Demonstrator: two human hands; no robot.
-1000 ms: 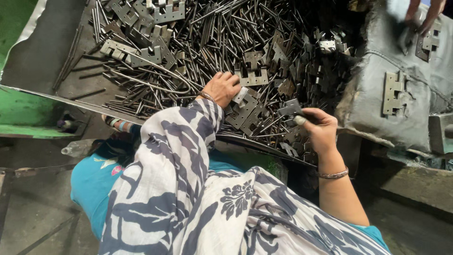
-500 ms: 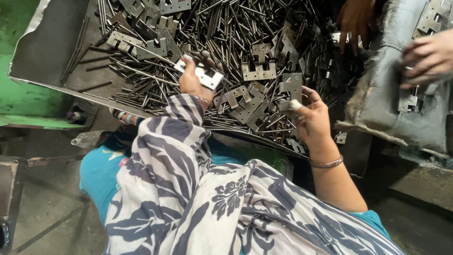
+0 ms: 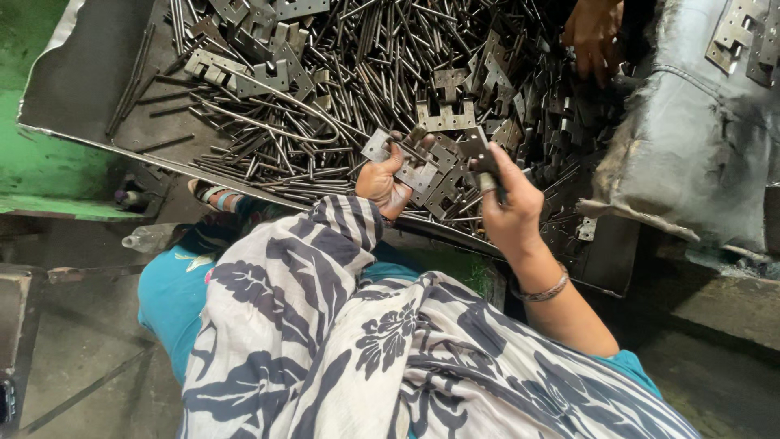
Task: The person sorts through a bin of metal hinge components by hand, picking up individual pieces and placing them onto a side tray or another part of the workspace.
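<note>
1. Since half a second ago, both hands have drawn together at the near edge of the tray: the left hand (image 3: 383, 180) has slid right and the right hand (image 3: 508, 210) has come in towards it.
2. One left hand is closed on a flat metal hinge plate (image 3: 396, 151), thumb on top, just above the striped sleeve (image 3: 325, 244).
3. One right hand grips a second hinge plate (image 3: 475, 149), with a thin metal pin (image 3: 489, 177) showing between its fingers; a single bangle (image 3: 543, 291) sits on that wrist.
4. The two held plates lie just beside each other over the pile, near the tray's front rim; I cannot tell whether they touch.
5. One wide metal tray (image 3: 77, 89) carries the stock: loose pins (image 3: 357, 73) far too many to count, and scattered hinge plates, at least a dozen in view, most of them half buried.
6. One long bent wire (image 3: 268, 130) curves across the pins left of the hands.
7. One other person's hand (image 3: 591, 32) reaches into the tray at the top right, well apart from the two working hands.
8. One grey cloth-covered heap (image 3: 699, 138) stands at the right, with a few more hinge plates (image 3: 743, 32) resting on top.
9. One green wall (image 3: 32, 154) borders the tray on the left.
</note>
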